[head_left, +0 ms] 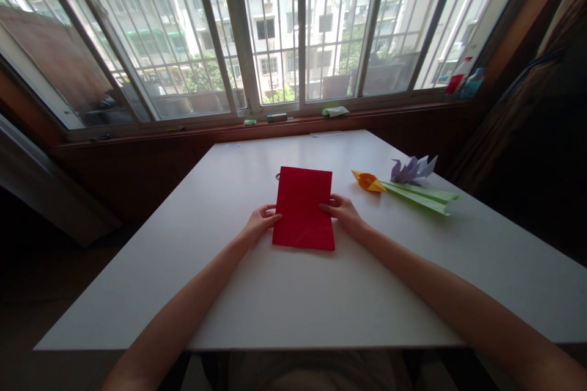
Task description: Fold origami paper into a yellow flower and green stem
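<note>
A red sheet of paper (303,208) lies flat on the white table (284,299), right in front of me. My left hand (259,222) pinches its left edge with thumb and fingers. My right hand (343,212) grips its right edge the same way. Both forearms reach in from the table's near edge.
To the right lie folded paper pieces: an orange cone (367,181), a purple flower (413,169) and a green stem (422,196). Small items sit on the window sill (293,122); a red bottle (457,82) and a blue one (472,82) stand at its right end.
</note>
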`<state>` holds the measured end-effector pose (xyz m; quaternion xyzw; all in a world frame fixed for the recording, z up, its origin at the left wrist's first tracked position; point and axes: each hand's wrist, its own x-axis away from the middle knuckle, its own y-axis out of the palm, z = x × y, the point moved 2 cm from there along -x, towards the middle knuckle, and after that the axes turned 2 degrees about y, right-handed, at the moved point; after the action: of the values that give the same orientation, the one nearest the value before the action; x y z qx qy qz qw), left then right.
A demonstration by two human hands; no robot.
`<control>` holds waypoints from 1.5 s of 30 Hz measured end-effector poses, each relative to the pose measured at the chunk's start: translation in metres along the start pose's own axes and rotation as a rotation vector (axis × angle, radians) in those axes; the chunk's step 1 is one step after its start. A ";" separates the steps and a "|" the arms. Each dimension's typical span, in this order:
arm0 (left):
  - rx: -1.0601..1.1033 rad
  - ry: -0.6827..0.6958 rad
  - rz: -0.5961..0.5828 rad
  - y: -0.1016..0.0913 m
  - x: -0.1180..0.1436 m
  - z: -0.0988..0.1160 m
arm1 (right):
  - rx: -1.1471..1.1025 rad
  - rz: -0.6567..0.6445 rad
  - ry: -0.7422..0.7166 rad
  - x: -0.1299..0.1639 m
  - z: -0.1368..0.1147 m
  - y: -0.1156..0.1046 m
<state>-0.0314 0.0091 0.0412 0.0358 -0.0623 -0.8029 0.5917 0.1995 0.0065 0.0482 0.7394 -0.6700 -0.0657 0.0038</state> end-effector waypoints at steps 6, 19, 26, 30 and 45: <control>-0.072 0.056 0.058 -0.004 -0.008 -0.007 | -0.016 0.064 0.017 -0.006 0.005 -0.004; -0.707 0.227 0.061 -0.013 -0.006 0.004 | 0.137 0.084 0.034 -0.006 0.001 -0.007; -1.009 0.334 -0.024 -0.013 -0.003 0.002 | 0.225 -0.066 0.073 -0.005 -0.004 -0.006; -1.275 0.433 0.029 -0.010 -0.001 0.002 | 0.462 -0.090 -0.068 -0.005 -0.003 -0.005; -1.172 0.520 -0.333 0.021 0.020 0.011 | 0.631 0.095 -0.219 -0.002 -0.005 -0.003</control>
<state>-0.0193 -0.0150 0.0555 -0.0903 0.5360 -0.7499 0.3771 0.2024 0.0083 0.0531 0.6607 -0.6874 0.0662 -0.2941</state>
